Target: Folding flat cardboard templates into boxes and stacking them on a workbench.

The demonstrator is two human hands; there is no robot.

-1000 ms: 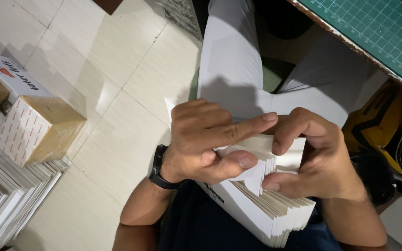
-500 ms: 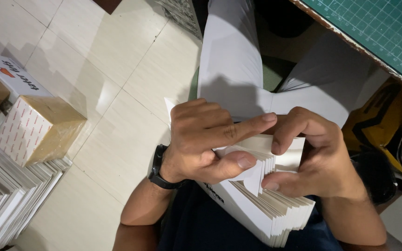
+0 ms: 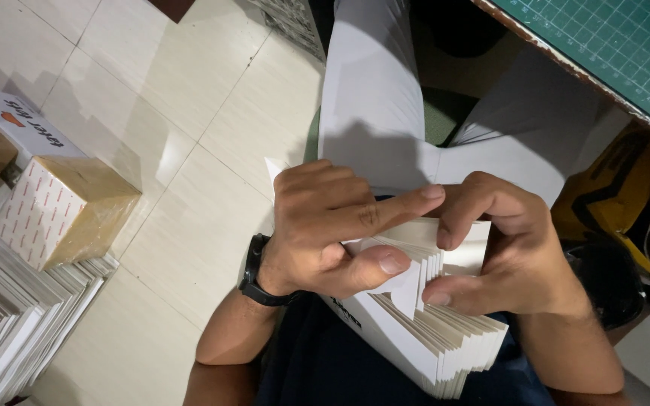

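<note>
We are holding a thick stack of white cards (image 3: pixel 445 342) on our lap, just below the large white sheet (image 3: pixel 374 105) that is hanging down in front of us, and both our hands are working at the stack's top edge. Our left hand (image 3: pixel 332 225) is curling over the near end of the stack — its thumb and bent fingers are pinching one card and peeling its corner away from the rest, while the index finger is stretching straight across toward the other hand. Our right hand (image 3: pixel 513 256) is closing around the far end of the stack, the thumb pressing the fanned edges from below and the fingers gripping from above, so the cards are splaying out between the two hands. A black watch (image 3: pixel 253 274) is sitting on the left wrist. Well to the left of the stack, on the pale tiled floor (image 3: pixel 152 98), a small cardboard box (image 3: pixel 62 210) is resting beside rows of flat white sheets (image 3: pixel 16 323). To the upper right of the stack a green cutting mat (image 3: pixel 618 45) is lying on a table edge — under it, a yellow and black object (image 3: pixel 618 203) that we cannot identify.
</note>
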